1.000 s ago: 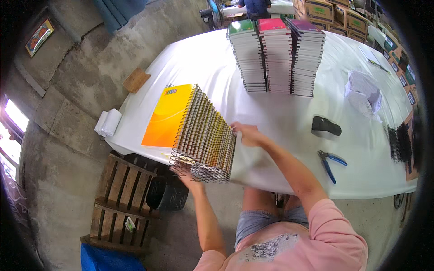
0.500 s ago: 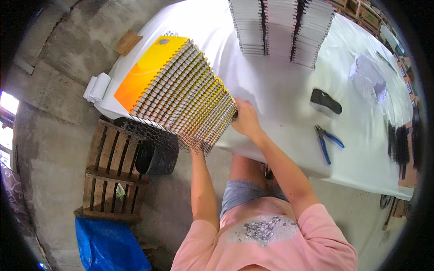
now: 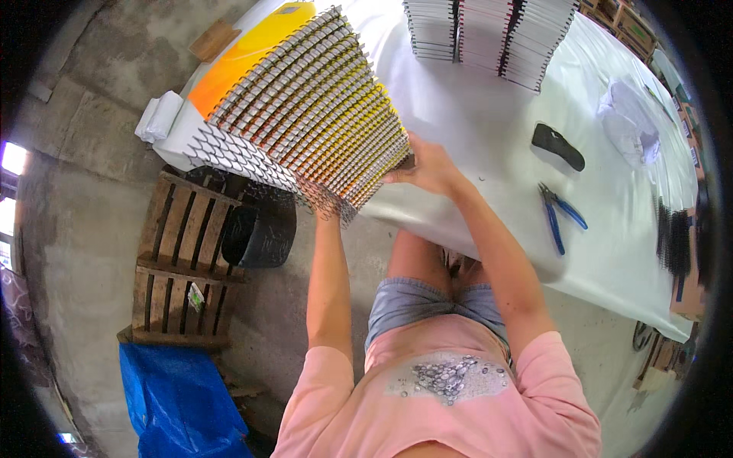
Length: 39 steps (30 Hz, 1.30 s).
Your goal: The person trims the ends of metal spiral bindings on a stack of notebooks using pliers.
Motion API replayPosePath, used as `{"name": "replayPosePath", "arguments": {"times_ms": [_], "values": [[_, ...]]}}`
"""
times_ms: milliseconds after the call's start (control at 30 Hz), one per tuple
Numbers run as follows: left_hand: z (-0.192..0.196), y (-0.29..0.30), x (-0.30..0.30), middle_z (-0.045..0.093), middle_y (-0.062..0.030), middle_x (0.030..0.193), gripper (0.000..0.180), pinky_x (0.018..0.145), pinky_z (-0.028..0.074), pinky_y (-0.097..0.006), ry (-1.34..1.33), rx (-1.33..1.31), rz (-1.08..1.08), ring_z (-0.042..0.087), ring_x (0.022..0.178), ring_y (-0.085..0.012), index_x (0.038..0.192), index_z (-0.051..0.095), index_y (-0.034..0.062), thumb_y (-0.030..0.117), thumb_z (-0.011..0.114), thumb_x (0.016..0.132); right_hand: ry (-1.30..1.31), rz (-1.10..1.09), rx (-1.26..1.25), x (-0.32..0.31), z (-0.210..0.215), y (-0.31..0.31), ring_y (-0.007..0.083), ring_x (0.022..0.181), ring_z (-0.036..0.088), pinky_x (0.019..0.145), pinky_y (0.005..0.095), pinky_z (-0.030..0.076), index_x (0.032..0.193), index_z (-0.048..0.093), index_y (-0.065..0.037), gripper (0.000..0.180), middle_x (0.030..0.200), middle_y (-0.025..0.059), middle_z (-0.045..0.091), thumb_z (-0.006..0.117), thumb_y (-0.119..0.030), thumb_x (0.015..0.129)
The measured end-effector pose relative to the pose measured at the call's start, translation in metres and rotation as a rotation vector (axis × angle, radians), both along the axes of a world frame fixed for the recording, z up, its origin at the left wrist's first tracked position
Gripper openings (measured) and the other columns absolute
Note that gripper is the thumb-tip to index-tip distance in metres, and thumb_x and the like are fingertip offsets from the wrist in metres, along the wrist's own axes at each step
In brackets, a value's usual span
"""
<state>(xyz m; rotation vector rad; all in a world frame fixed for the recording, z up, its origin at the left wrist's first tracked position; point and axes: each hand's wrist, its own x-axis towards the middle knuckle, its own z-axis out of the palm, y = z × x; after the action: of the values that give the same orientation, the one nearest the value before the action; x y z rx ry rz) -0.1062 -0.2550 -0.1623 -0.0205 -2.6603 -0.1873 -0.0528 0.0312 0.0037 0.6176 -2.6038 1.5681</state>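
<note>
Well, notebooks (image 3: pixel 309 107): seemed heavy, prone to slide; best supported underneath.
Right hand (image 3: pixel 431 168): gripped stack's end.
Left hand (image 3: pixel 325 204): couldn't tell.

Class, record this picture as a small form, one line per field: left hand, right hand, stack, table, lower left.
Left hand: at the stack's near edge, partly hidden by coil ends
Right hand: curled around the stack's lower right corner
Stack: wire-bound notebooks, yellow-orange cover on top
Table: white-covered; also bears blue-handled pliers, three more stacks
Lower left: wooden pallet, black bin, blue sheet
</note>
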Motion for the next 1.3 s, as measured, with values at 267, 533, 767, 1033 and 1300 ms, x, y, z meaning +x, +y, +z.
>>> {"name": "replayPosePath", "arguments": {"times_ms": [267, 533, 767, 1033, 1300], "values": [[-0.002, 0.030, -0.011, 0.038, -0.0057, 0.141, 0.065, 0.110, 0.014, -0.053, 0.011, 1.069, -0.384, 0.032, 0.130, -0.0308, 0.135, 0.041, 0.0112, 0.055, 0.041, 0.087, 0.017, -0.194, 0.210, -0.003, -0.023, 0.014, 0.0284, 0.106, 0.056, 0.090, 0.0468, 0.032, 0.119, 0.051, -0.010, 0.080, 0.106, 0.0117, 0.062, 0.079, -0.049, 0.054], [0.035, 0.026, 0.005, 0.043, -0.0114, 0.136, 0.063, 0.109, 0.027, -0.044, 0.193, 1.013, -0.322, 0.041, 0.124, -0.0276, 0.135, 0.034, 0.0016, 0.041, 0.050, 0.089, -0.045, -0.144, 0.199, 0.008, -0.003, 0.009, 0.0271, 0.111, 0.053, 0.092, 0.0481, 0.031, 0.126, 0.049, -0.016, 0.078, 0.118, 0.0087, 0.057, 0.081, -0.035, 0.058], [0.133, 0.058, 0.089, 0.050, -0.0048, 0.112, 0.069, 0.086, 0.042, -0.040, 0.457, 1.761, -0.294, 0.050, 0.097, -0.0213, 0.122, 0.041, 0.0078, 0.066, 0.024, 0.089, 0.040, -0.761, 0.589, 0.109, 0.023, 0.142, 0.0283, 0.130, 0.033, 0.100, 0.0552, 0.026, 0.138, 0.034, -0.018, 0.086, 0.138, 0.0117, 0.038, 0.074, -0.043, 0.066], [0.113, 0.110, 0.143, 0.050, -0.0072, 0.109, 0.049, 0.081, 0.049, -0.031, 0.017, 1.424, -0.350, 0.054, 0.094, -0.0164, 0.118, 0.041, 0.0000, 0.001, 0.068, 0.077, -0.034, -0.878, 0.779, 0.174, -0.022, 0.175, 0.0340, 0.129, 0.029, 0.106, 0.0492, 0.020, 0.141, 0.030, -0.018, 0.069, 0.138, 0.0148, 0.036, 0.061, -0.040, 0.083], [0.100, 0.134, 0.130, 0.060, -0.0093, 0.093, 0.026, 0.067, 0.053, -0.027, 0.307, 1.341, -0.193, 0.059, 0.077, -0.0137, 0.096, 0.049, -0.0011, 0.005, 0.069, 0.081, 0.035, -0.791, 0.328, 0.161, -0.024, 0.154, 0.0331, 0.101, 0.050, 0.087, 0.0469, 0.038, 0.118, 0.050, -0.009, 0.044, 0.107, 0.0125, 0.053, 0.063, -0.029, 0.082]]}}
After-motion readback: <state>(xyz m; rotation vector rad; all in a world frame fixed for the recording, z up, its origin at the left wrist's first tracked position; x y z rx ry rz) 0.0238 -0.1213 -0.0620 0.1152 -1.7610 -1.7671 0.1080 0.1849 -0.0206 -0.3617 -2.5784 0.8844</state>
